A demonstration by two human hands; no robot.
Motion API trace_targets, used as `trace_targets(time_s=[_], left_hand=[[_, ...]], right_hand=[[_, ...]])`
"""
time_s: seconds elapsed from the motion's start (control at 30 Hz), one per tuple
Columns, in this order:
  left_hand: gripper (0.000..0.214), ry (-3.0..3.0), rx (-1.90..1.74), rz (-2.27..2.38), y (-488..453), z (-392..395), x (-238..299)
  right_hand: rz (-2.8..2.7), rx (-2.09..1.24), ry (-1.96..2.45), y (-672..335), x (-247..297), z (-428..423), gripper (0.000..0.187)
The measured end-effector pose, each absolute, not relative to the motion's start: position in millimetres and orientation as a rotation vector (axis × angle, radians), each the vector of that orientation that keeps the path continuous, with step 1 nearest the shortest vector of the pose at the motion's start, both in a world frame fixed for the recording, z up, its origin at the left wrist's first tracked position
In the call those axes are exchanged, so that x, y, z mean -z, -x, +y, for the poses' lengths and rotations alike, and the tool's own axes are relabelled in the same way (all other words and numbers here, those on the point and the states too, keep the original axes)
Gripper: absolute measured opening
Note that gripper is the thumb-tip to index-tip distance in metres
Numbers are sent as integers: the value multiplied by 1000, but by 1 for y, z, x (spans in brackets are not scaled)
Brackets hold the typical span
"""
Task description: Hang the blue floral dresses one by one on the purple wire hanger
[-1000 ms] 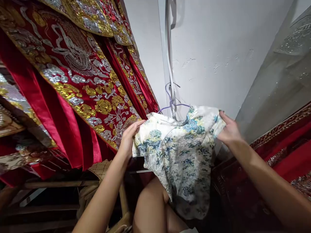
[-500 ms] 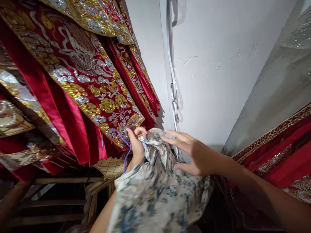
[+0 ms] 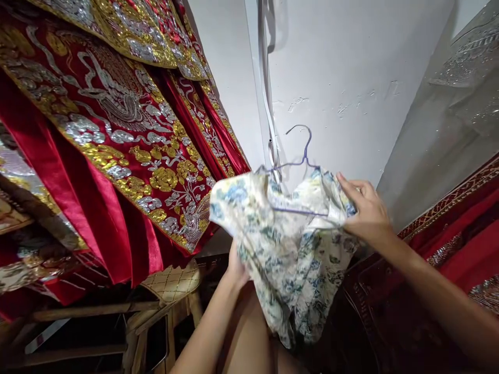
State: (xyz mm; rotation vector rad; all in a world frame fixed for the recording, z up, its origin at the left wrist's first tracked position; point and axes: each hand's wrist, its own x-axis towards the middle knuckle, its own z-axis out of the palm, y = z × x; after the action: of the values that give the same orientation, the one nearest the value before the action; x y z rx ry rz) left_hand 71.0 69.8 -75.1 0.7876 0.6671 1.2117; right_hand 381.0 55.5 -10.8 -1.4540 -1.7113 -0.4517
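Observation:
A cream garment (image 3: 273,249) with blue and green flowers, a dress or top, hangs in front of me on a thin purple wire hanger (image 3: 306,148). The hanger's hook stands up above the neckline, and its bottom bar shows across the open neck. My right hand (image 3: 366,208) is closed on the garment's right shoulder, thumb on top of the cloth. At the left side, under the sleeve, is my left hand (image 3: 237,262); its fingers are hidden behind the fabric.
Red costumes (image 3: 156,156) with gold and silver embroidery hang at left. Below them stands a wooden chair (image 3: 134,322) with a quilted cushion (image 3: 173,280). A white wall (image 3: 331,67) with a cable rises ahead. More red clothing (image 3: 460,239) and clear plastic covering (image 3: 440,114) are at right.
The garment has risen and spread out, and the hanger now sits inside its neck with the hook upright. My right hand has gone from open to gripping the shoulder; my left has slipped behind the cloth.

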Motion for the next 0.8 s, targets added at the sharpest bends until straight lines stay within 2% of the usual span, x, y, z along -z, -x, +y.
trace_targets(time_s=[0.07,0.17,0.33,0.47,0.63,0.67,0.8], left_hand=[[72,-778,-1182,714,-69,63,92],[71,-773,-1263,871,-76,49,114],[71,-556,-1402,1064,-91,24,142],[75,-561,-1335,1002,-95,7,156],[77,-723,-1302,1078,-97,-8,166],[75,-763,-1282,1092,-97,-11,167],[65,-887,-1267,1126,-99,-16,163]], right_hand=[[-1706,445,1493,-384,-8,68,82],[-1836,406,1438,-367,-26,81,87],[-2105,188,1123,-316,-11,62,90],[-2060,-141,838,-285,33,22,68],[-1065,-582,1153,-247,127,-24,23],[-961,-697,1193,-239,144,-30,23],[-919,-1121,1182,-219,176,-41,50]])
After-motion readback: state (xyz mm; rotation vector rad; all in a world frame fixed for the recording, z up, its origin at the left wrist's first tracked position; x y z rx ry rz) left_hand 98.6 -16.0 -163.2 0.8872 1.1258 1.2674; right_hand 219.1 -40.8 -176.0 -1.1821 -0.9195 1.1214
